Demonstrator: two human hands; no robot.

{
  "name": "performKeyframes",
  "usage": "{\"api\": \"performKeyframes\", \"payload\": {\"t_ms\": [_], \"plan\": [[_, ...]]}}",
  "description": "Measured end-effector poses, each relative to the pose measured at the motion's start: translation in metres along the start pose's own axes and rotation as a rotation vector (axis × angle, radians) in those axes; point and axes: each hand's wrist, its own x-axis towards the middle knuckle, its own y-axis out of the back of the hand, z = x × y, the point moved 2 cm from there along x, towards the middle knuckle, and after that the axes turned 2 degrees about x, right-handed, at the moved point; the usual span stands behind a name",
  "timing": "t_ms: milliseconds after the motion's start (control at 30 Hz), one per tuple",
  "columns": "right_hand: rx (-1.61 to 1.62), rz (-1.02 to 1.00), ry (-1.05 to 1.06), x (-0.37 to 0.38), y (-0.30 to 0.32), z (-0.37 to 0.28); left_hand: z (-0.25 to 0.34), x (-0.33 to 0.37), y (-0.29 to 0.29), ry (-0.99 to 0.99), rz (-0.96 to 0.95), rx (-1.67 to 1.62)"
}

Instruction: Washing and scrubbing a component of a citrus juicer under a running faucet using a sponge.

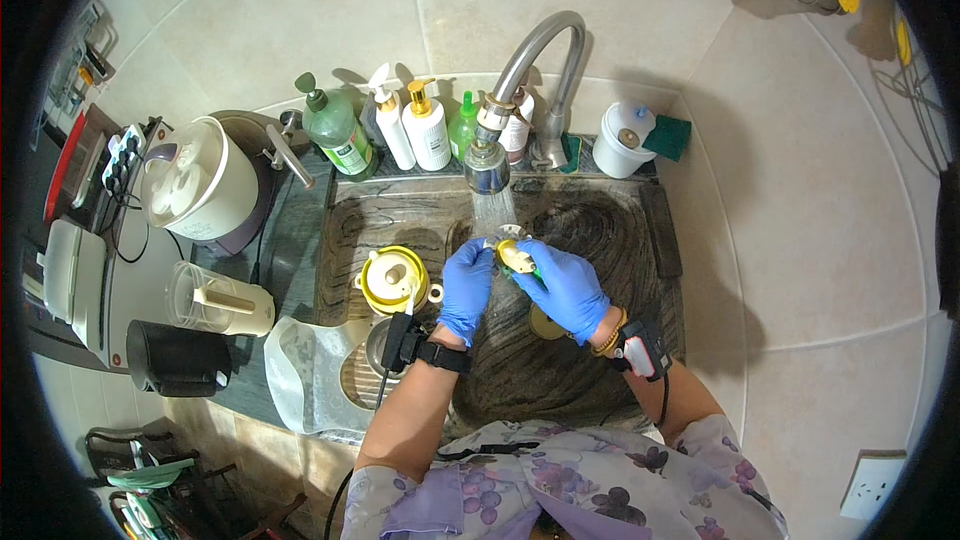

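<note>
Both gloved hands meet over the sink (600, 240): the left hand (466, 285) and right hand (566, 288) each grip closed on a small yellow part (516, 257), holding it at 12 o'clock under the tap (489, 166) so running water rinses it. A yellow lid (392, 280) waits at 9 o'clock; soap bottles (425, 125) line the counter (290, 230) beyond.

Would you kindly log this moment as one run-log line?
left hand: holds small yellow part | right hand: holds same part | faucet: running onto part | sink: yellow lidded pot at left
</note>
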Motion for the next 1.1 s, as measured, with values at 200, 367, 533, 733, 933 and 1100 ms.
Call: {"api": "performKeyframes", "payload": {"t_ms": [200, 367, 533, 733, 933, 1100], "plan": [[-0.002, -0.004, -0.037, -0.002, -0.003, 0.003, -0.007, 0.000, 0.001, 0.032, -0.044, -0.116], [-0.001, -0.027, -0.057, -0.002, -0.002, 0.000, -0.010, 0.003, 0.005, 0.138, -0.060, -0.073], [0.039, 0.061, -0.071, -0.003, -0.003, 0.006, -0.009, 0.000, 0.000, -0.042, -0.092, -0.172], [0.196, 0.071, -0.276, -0.004, -0.011, 0.018, 0.002, -0.020, -0.004, 0.376, -0.052, -0.292], [0.360, 0.032, -0.233, -0.003, -0.015, 0.012, -0.027, -0.018, 0.000, 0.313, -0.107, -0.424], [0.416, -0.005, -0.221, -0.006, -0.011, 0.018, -0.026, -0.016, 0.007, 0.281, -0.029, -0.487]]}}
